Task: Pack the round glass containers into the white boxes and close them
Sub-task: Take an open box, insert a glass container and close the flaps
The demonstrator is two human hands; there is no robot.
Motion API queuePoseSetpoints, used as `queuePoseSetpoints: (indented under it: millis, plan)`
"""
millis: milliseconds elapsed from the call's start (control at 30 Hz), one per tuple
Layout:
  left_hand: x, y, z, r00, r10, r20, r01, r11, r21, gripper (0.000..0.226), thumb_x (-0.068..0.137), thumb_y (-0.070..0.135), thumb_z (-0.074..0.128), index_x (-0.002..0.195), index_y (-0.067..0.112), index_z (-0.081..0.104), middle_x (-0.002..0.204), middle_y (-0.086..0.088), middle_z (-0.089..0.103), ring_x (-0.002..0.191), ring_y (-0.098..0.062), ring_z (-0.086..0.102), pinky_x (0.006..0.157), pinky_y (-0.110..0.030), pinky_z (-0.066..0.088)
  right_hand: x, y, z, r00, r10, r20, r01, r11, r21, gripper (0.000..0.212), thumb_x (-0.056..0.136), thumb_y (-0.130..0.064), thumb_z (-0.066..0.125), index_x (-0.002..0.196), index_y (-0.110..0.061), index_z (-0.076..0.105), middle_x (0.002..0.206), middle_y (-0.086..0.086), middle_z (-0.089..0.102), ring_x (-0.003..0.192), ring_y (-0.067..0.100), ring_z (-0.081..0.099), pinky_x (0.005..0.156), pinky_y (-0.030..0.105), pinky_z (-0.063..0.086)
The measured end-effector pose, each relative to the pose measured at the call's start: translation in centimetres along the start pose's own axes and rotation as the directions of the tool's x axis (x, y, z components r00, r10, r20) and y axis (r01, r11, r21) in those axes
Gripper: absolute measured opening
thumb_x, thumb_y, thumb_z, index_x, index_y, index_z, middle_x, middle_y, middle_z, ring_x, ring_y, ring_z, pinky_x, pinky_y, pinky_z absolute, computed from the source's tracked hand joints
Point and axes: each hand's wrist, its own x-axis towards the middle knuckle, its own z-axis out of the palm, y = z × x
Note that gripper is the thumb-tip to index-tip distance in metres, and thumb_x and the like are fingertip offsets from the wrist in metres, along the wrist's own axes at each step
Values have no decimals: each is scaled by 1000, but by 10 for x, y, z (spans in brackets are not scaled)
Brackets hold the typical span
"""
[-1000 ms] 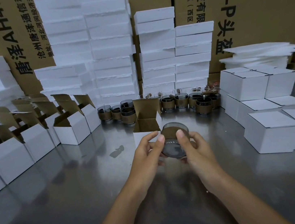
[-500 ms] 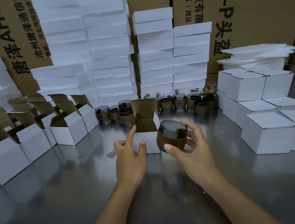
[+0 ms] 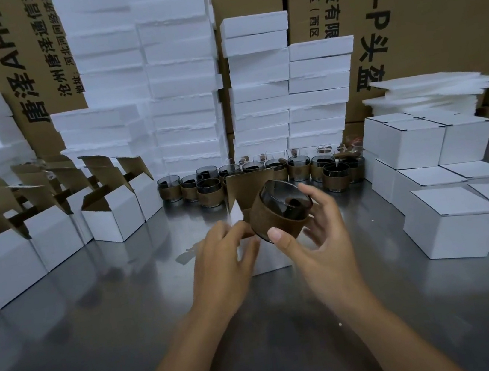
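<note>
Holds a round glass container [image 3: 281,208] clear of the steel tabletop [image 3: 100,331] in the right hand [image 3: 316,238], thumb pressed low on the brown band, fingers [image 3: 317,195] curled round the far side of the rim. Carries it tilted, mouth facing up and to the right, just above the open white box [image 3: 271,263] and in front of that box's upright brown lid flap [image 3: 238,192]. Grips the box at its near left edge with the left hand [image 3: 225,260], fingers curled onto the cardboard; cannot tell which flap lies under them.

Behind the box: a row of banded glass containers [image 3: 297,168] standing close together along the back of the tabletop. To the left: rows of opened white boxes [image 3: 115,216] with lids raised. To the right: closed white boxes [image 3: 449,219], some stacked two high. Farther back: tall stacks of white foam blocks [image 3: 184,99] against big brown cartons [image 3: 433,17] printed with black characters, and a pile of thin foam sheets [image 3: 431,93] behind the closed boxes.
</note>
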Motion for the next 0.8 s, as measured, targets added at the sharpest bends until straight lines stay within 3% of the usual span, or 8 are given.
queuePoseSetpoints:
  millis: [67, 200, 300, 400, 600, 700, 800]
  plan:
    - [-2, 5, -1, 998, 63, 22, -63, 998, -7, 8, 91, 33, 54, 94, 27, 59, 83, 12, 47, 81, -10, 47, 64, -19, 38, 0, -1, 0, 999, -37, -4, 37, 999, 2, 64, 70, -26, 79, 120, -48, 46, 114, -32, 57, 112, -8, 53, 88, 6, 41]
    - [-5, 15, -4, 983, 184, 16, -183, 983, -26, 8, 88, 28, 61, 81, 26, 58, 73, 20, 45, 67, 1, 45, 59, -13, 28, 1, 1, -2, 996, -88, -20, 88, 996, -13, 66, 71, -18, 80, 121, -46, 46, 115, -32, 56, 114, -7, 52, 89, 7, 41]
    - [-6, 17, -4, 976, 216, 40, -215, 976, -38, 11, 87, 28, 63, 91, 18, 65, 79, 9, 59, 70, -4, 48, 63, -14, 34, 1, 1, -3, 994, -105, -22, 103, 991, -84, 69, 71, -22, 80, 122, -51, 43, 120, -31, 52, 119, -8, 44, 91, 3, 35]
    - [-7, 19, -4, 972, 226, 65, -223, 974, -50, 15, 87, 34, 58, 90, 21, 64, 80, 10, 59, 73, -5, 49, 67, -12, 34, 2, 1, -5, 992, -118, -40, 115, 991, -71, 69, 72, -18, 79, 124, -47, 44, 126, -20, 51, 121, -7, 43, 89, -1, 31]
    - [-8, 20, -5, 964, 261, 56, -258, 964, -57, 10, 85, 31, 65, 83, 21, 64, 72, 7, 57, 70, -8, 51, 72, -21, 38, 4, 0, -7, 985, -151, -83, 148, 988, -43, 67, 78, -8, 73, 124, -44, 40, 113, -39, 52, 111, -17, 47, 84, -3, 34]
    - [-8, 21, -5, 964, 263, 51, -259, 964, -65, 10, 84, 32, 65, 81, 23, 62, 71, 8, 56, 69, -8, 50, 73, -24, 39, 4, 1, -7, 977, -194, -88, 184, 977, -105, 65, 81, -8, 70, 128, -42, 41, 124, -24, 52, 118, -9, 46, 91, 2, 34]
    - [-9, 21, -6, 962, 269, 40, -266, 961, -73, 10, 83, 33, 65, 80, 24, 61, 70, 10, 55, 69, -7, 49, 73, -23, 39, 4, 1, -7, 971, -230, -69, 208, 950, -233, 49, 80, -16, 65, 114, -46, 46, 121, -14, 46, 111, -12, 44, 86, 1, 35]
